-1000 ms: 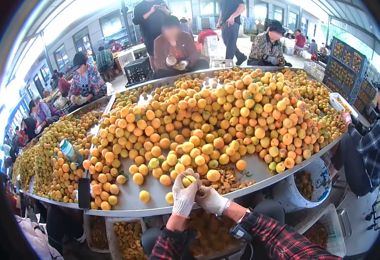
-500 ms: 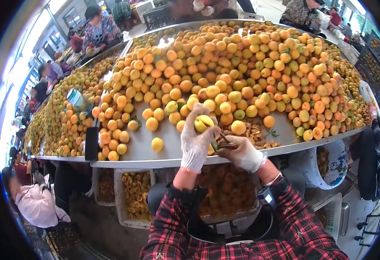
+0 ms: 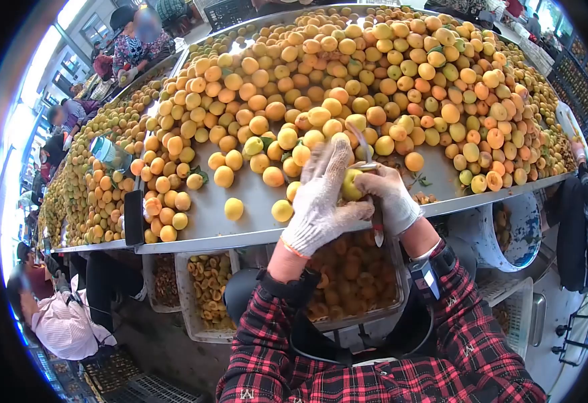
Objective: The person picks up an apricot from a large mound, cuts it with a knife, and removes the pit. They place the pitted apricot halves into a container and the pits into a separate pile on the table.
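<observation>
Both of my hands wear whitish gloves above the table's front edge. My left hand (image 3: 324, 195) has its fingers stretched out and somewhat blurred, beside a yellow-green apricot (image 3: 352, 185). My right hand (image 3: 391, 195) is closed around a small metal tool (image 3: 378, 228), whose dark, reddish end points down, and its fingertips touch the apricot. A thin curved metal piece (image 3: 360, 142) shows above the fingers. Many orange and yellow apricots (image 3: 267, 101) are heaped behind my hands.
The metal table rim (image 3: 240, 239) runs before me. Below are bins of split apricots (image 3: 210, 289) (image 3: 354, 275) and a white-blue bucket (image 3: 529, 235). A black phone-like object (image 3: 133, 218) and a jar (image 3: 111, 153) stand left. Other people (image 3: 139, 40) work around the table.
My left hand has opened its fingers from around the split apricot. My right hand has turned, and a metal piece now shows above the fruit. The whole view has shifted slightly.
</observation>
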The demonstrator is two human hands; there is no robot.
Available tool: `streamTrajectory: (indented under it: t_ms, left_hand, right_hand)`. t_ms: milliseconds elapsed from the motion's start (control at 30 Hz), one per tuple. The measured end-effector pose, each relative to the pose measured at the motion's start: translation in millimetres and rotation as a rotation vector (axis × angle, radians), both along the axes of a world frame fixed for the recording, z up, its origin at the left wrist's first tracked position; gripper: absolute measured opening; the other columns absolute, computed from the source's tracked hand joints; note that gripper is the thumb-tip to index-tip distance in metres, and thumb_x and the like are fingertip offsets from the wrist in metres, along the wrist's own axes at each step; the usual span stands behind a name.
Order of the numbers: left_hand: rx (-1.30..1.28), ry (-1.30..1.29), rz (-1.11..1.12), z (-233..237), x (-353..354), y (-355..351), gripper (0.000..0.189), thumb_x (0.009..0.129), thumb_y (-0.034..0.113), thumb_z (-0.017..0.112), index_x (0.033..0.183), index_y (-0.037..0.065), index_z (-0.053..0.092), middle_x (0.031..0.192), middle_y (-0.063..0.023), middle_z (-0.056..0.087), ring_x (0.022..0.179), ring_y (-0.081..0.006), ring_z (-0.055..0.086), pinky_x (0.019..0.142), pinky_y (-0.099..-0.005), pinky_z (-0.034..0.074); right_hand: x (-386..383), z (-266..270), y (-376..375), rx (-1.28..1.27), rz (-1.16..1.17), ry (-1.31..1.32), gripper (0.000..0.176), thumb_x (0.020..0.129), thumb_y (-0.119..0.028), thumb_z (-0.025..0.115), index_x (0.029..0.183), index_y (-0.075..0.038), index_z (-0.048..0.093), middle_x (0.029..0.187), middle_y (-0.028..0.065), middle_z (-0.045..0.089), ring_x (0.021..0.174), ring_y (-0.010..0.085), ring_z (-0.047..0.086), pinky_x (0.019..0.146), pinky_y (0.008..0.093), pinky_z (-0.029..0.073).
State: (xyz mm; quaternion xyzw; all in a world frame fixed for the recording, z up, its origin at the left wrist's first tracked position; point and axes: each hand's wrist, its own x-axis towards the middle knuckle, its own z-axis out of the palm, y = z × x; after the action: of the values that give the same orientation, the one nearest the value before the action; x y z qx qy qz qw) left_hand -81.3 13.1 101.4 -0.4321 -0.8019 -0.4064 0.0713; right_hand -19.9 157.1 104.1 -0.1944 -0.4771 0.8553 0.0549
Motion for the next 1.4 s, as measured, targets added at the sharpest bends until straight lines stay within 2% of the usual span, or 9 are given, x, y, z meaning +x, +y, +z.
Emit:
streamTrajectory:
  t_ms: [100, 233, 533, 633, 733, 800, 1000, 1233, 1400]
  left_hand:
    - [-0.220, 0.178, 0.244, 1, -4, -6, 0.096, 0.062, 0.036, 0.084, 0.143, 0.004, 0.044, 0.148, -0.0228, 0.040, 0.138, -0.0430, 0.034, 0.112, -0.0441, 0.032]
    - [0.146, 0.068, 0.088, 4, 4, 2, 0.088, 0.064, 0.035, 0.084, 0.139, 0.004, 0.050, 0.148, -0.0233, 0.040, 0.132, -0.0413, 0.044, 0.106, -0.0455, 0.039]
    - [0.274, -0.034, 0.105, -10, 19, 8, 0.049, 0.081, 0.009, 0.068, 0.126, -0.004, 0.055, 0.116, -0.0229, 0.063, 0.096, -0.0394, 0.063, 0.087, -0.0412, 0.050]
    - [0.332, 0.084, 0.161, -14, 21, 9, 0.036, 0.089, 0.006, 0.059, 0.124, -0.004, 0.055, 0.103, -0.0153, 0.065, 0.084, -0.0291, 0.064, 0.078, -0.0353, 0.050]
    - [0.397, -0.202, 0.148, -22, 21, 8, 0.032, 0.090, 0.006, 0.060, 0.121, -0.003, 0.056, 0.101, -0.0191, 0.064, 0.087, -0.0331, 0.064, 0.080, -0.0355, 0.052]
    - [0.429, -0.385, 0.138, -22, 20, 9, 0.026, 0.097, 0.008, 0.051, 0.120, -0.003, 0.056, 0.100, -0.0139, 0.065, 0.084, -0.0217, 0.063, 0.077, -0.0315, 0.051]
    - [0.886, -0.967, 0.006, -22, 6, 7, 0.043, 0.106, 0.033, 0.039, 0.117, -0.003, 0.060, 0.101, -0.0101, 0.068, 0.088, -0.0156, 0.064, 0.080, -0.0280, 0.053]
    - [0.975, -1.187, -0.111, 1, 5, -13, 0.063, 0.104, 0.050, 0.036, 0.116, -0.007, 0.059, 0.109, -0.0167, 0.067, 0.096, -0.0237, 0.066, 0.084, -0.0336, 0.056]
    - [1.144, -1.395, -0.350, -13, -3, -19, 0.065, 0.102, 0.054, 0.037, 0.117, -0.005, 0.060, 0.107, -0.0155, 0.067, 0.095, -0.0221, 0.066, 0.082, -0.0324, 0.056]
  right_hand:
    - [6, 10, 9, -0.076, -0.005, 0.014, 0.025, 0.086, -0.019, 0.064, 0.104, -0.002, 0.060, 0.075, 0.0035, 0.061, 0.051, 0.0099, 0.057, 0.045, 0.0216, 0.046]
    - [6, 2, 11, -0.128, 0.110, 0.003, 0.023, 0.092, -0.026, 0.060, 0.103, -0.007, 0.058, 0.078, 0.0036, 0.062, 0.054, 0.0098, 0.058, 0.044, 0.0218, 0.046]
    - [1, -13, -16, 0.199, 0.021, 0.113, 0.026, 0.096, -0.034, 0.058, 0.086, -0.010, 0.061, 0.069, -0.0032, 0.056, 0.055, 0.0050, 0.053, 0.047, 0.0210, 0.041]
    - [2, 3, -27, 0.008, -0.013, -0.018, 0.025, 0.094, -0.030, 0.061, 0.090, -0.006, 0.065, 0.072, -0.0034, 0.059, 0.061, 0.0050, 0.055, 0.052, 0.0202, 0.043]
    - [-2, -9, -28, 0.204, -0.034, 0.083, 0.023, 0.091, -0.025, 0.066, 0.098, -0.002, 0.067, 0.079, -0.0025, 0.064, 0.068, 0.0048, 0.057, 0.058, 0.0200, 0.046]
    - [-3, -8, -31, 0.210, -0.063, 0.071, 0.024, 0.091, -0.023, 0.067, 0.100, -0.001, 0.068, 0.080, -0.0023, 0.065, 0.069, 0.0045, 0.058, 0.060, 0.0202, 0.047]
    - [3, -10, -36, 0.757, -0.093, 0.265, 0.021, 0.087, -0.013, 0.070, 0.103, 0.000, 0.067, 0.081, -0.0007, 0.064, 0.071, 0.0042, 0.057, 0.060, 0.0205, 0.048]
    - [14, 4, -10, -0.022, 0.221, 0.094, 0.021, 0.089, -0.011, 0.067, 0.107, -0.002, 0.064, 0.077, 0.0003, 0.061, 0.054, 0.0045, 0.052, 0.046, 0.0187, 0.040]
    - [25, 12, 6, 0.253, 0.445, 0.113, 0.033, 0.079, -0.007, 0.065, 0.112, -0.001, 0.068, 0.074, 0.0004, 0.061, 0.053, 0.0049, 0.052, 0.047, 0.0185, 0.040]
